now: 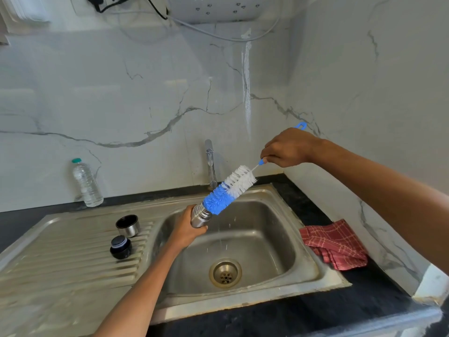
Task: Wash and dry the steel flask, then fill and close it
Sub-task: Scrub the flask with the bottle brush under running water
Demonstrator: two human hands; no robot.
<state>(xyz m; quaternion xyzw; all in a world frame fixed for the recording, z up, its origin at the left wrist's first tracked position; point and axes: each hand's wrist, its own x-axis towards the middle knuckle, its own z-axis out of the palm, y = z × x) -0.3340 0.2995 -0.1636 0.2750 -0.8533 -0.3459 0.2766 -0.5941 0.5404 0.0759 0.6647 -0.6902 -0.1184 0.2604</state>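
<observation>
At the centre of the frame, over the sink basin [262,229], the left hand [185,230] is wrapped around the steel flask [200,215], its open mouth tilted toward the upper right. The right hand [286,147] pinches the bottle brush [228,190] by its thin blue handle. The brush slants down-left along the flask's long axis, blue bristle tip at the mouth.
</observation>
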